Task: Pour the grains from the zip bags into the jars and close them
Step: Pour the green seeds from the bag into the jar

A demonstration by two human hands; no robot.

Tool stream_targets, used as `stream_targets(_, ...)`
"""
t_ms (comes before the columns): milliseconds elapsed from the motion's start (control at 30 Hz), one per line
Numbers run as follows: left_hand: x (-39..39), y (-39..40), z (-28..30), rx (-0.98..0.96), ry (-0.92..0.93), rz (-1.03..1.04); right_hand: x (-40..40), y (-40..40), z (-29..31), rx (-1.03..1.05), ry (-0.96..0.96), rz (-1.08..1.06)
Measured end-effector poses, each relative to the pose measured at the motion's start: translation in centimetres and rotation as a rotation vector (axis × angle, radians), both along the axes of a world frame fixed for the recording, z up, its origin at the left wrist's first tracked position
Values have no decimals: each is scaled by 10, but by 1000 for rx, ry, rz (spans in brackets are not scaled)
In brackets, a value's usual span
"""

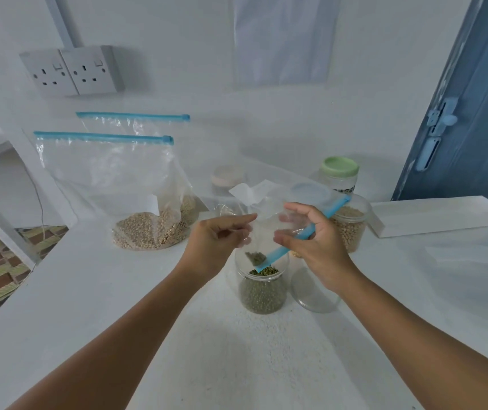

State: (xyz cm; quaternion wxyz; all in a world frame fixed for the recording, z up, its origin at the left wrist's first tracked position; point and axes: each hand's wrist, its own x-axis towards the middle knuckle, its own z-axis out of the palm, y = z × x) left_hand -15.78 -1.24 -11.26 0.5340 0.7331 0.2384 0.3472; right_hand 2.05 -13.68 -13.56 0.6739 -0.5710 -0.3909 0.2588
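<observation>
Both hands hold a clear zip bag point(269, 216) with a blue zip strip tilted over an open glass jar point(262, 287) half full of green grains. My left hand point(222, 239) pinches the bag's left side; my right hand point(311, 235) grips the right side at the blue strip. A small clump of green grains sits in the bag's low corner just above the jar mouth. Another zip bag point(136, 184) holding beige grains stands at the left, with a second bag point(133, 119) behind it. A jar of beige grains point(352, 229) stands behind my right hand.
A clear lid point(315, 294) lies on the white counter right of the green-grain jar. A green-lidded jar point(340, 176) and a pale-lidded jar point(226, 177) stand at the back. A white box point(438, 216) lies at the right. Wall sockets point(74, 71) are at the upper left.
</observation>
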Motion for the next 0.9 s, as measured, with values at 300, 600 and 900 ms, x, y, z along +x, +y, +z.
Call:
stream_targets(300, -3, 2, -3, 91, 67, -15, -3, -3, 0, -28, -65, -36)
stream_targets(600, 2, -1, -9, 150, 56, 6, -2, -4, 3, -40, -109, -27)
stream_targets(900, 4, 3, 2, 62, 123, -138, -3, 0, -3, 8, -101, -95)
